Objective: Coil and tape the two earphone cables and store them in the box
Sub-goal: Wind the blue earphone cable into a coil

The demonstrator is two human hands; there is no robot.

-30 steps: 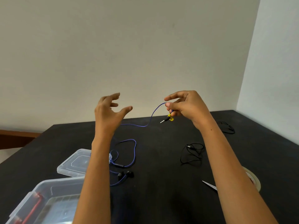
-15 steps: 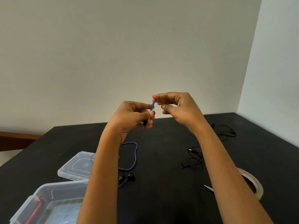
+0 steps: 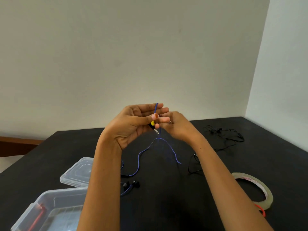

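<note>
My left hand [image 3: 133,125] is raised above the black table [image 3: 158,205], palm toward me, thumb pinning the yellow-and-black plug end of the blue earphone cable [image 3: 139,161] against its fingers. The cable runs up over the fingertips and hangs down behind them in a loop to the table, ending at black earbuds [image 3: 131,184]. My right hand [image 3: 180,126] sits just behind the left fingers, holding the cable; its fingertips are hidden. A black earphone cable [image 3: 225,134] lies loose at the far right. The clear plastic box [image 3: 50,212] stands open at bottom left.
The box's clear lid [image 3: 78,172] lies flat beside the box. A roll of tape [image 3: 255,187] rests at the right near my forearm, with a red-handled tool [image 3: 261,210] partly under it. A wall corner stands behind the table.
The plug end passed from my right hand to my left. My left hand turned palm up with the cable laid over its fingers, and a loop now hangs below both hands.
</note>
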